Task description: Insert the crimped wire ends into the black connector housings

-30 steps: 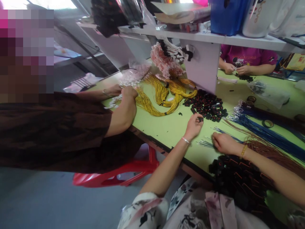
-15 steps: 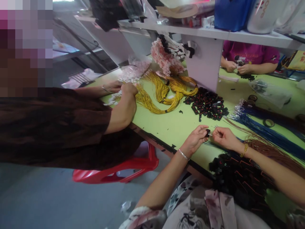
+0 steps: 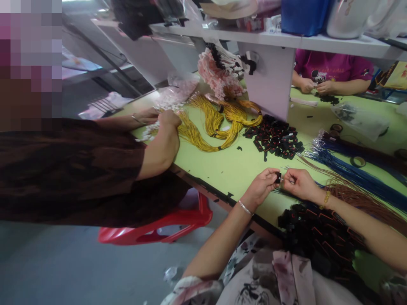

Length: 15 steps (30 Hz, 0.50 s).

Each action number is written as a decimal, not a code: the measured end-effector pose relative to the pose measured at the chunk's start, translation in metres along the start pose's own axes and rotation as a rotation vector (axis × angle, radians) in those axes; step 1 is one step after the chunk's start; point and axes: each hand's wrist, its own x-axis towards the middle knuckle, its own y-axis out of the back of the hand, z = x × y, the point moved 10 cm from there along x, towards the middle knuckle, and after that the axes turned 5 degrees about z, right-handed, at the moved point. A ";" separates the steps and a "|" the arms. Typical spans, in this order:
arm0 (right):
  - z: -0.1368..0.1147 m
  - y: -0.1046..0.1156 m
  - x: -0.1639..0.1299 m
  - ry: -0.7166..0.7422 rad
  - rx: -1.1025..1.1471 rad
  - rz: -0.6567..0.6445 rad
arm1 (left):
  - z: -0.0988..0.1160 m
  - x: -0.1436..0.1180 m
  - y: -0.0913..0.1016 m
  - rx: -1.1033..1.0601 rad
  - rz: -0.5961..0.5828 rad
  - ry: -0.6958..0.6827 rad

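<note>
Left hand pinches a small black connector just above the bench, right hand at its 3 o'clock pinching a thin wire into it; a weak grip or slight misalignment could bend the tip or drop the part.

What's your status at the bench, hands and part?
Left hand pinching small black connector. Right hand pinching a wire end at it; wire too fine to make out. Loose connector pile beyond, blue wires to the right, nothing blocking.
</note>
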 end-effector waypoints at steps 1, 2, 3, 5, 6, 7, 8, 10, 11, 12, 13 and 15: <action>-0.002 0.000 0.000 0.012 -0.001 -0.004 | 0.000 0.000 0.001 0.017 0.016 -0.006; -0.004 0.000 0.000 0.026 -0.006 -0.007 | 0.000 0.000 0.001 0.038 0.033 -0.015; -0.007 0.000 0.000 0.042 -0.015 -0.010 | -0.001 -0.001 0.001 0.062 0.049 -0.026; -0.010 -0.001 0.001 0.071 -0.042 -0.023 | -0.002 -0.001 0.001 0.105 0.077 -0.043; -0.010 -0.002 0.000 0.079 -0.051 -0.036 | -0.002 -0.001 0.002 0.116 0.093 -0.050; -0.010 -0.003 0.000 0.080 -0.052 -0.053 | -0.003 -0.001 0.003 0.118 0.110 -0.056; -0.009 -0.004 0.000 0.077 -0.046 -0.072 | -0.003 -0.001 0.004 0.114 0.126 -0.059; -0.007 -0.007 -0.001 0.064 -0.030 -0.103 | -0.005 -0.002 0.006 0.108 0.141 -0.058; -0.006 -0.009 -0.002 0.058 -0.032 -0.111 | -0.007 -0.002 0.006 0.110 0.144 -0.057; -0.006 -0.010 -0.002 0.054 -0.043 -0.113 | -0.008 -0.002 0.006 0.116 0.148 -0.058; -0.006 -0.010 -0.003 0.053 -0.061 -0.111 | -0.009 -0.002 0.007 0.125 0.156 -0.063; -0.006 -0.012 -0.004 0.061 -0.092 -0.113 | -0.009 -0.003 0.008 0.145 0.178 -0.078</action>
